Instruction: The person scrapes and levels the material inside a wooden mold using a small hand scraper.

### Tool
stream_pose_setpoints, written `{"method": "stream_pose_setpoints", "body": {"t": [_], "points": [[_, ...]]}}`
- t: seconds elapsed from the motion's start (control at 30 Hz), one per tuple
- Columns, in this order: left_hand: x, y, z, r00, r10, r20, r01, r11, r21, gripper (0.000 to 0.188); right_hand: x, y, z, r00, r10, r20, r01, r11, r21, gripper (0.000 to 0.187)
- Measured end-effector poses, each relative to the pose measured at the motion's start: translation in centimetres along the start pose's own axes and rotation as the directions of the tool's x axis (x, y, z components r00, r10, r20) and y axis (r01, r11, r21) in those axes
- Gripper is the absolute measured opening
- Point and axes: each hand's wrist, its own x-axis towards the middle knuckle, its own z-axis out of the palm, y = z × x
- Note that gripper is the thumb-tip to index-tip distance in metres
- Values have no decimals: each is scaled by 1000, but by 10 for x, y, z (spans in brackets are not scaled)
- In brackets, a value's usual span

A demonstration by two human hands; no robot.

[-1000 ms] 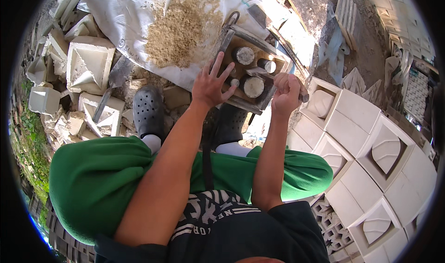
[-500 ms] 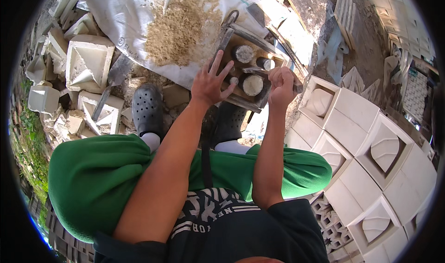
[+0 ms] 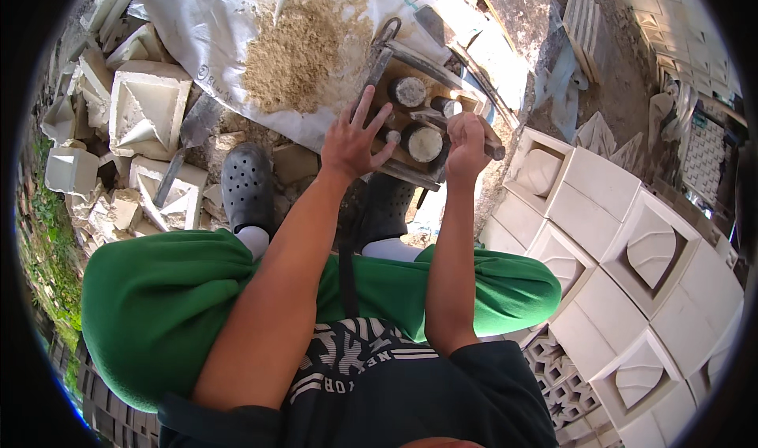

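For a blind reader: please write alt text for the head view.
A seated person's left hand presses a wooden mould with round inserts while the right hand grips a tool over it. Sawdust lies on a sack; white cast blocks stand right.

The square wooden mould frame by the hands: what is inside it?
Inside the square wooden mould frame stand round pale-topped cylinders, three at least. The left hand rests spread on its left edge; the right hand, gripping a dark handle, covers its right part.

Place: outdoor casting yard
Signs: white cast blocks (image 3: 632, 235), broken pieces (image 3: 142, 116), sawdust (image 3: 304, 41) on sacking (image 3: 197, 22), dirt ground (image 3: 624, 69)
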Motion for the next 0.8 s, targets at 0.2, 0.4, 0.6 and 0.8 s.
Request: {"method": "stream_pose_setpoints", "body": {"t": [0.2, 0.4, 0.6, 0.8], "points": [[-1, -1, -4, 999, -22, 35, 21, 999, 31, 65, -4, -19, -7, 988, -147, 54, 136, 977, 163, 40], [-1, 0, -2, 1000, -5, 4, 4, 1000, 30, 65, 15, -11, 5, 993, 9, -115, 0, 997, 82, 38], [-3, -3, -1, 1000, -12, 8, 12, 1000, 24, 65, -2, -15, 3, 988, -96, -123, 116, 978, 171, 41], [-1, 0, 2, 999, 19, -31, -19, 1000, 4, 64, 1, -33, 2, 992, -110, -69, 120, 978, 173, 38]]}}
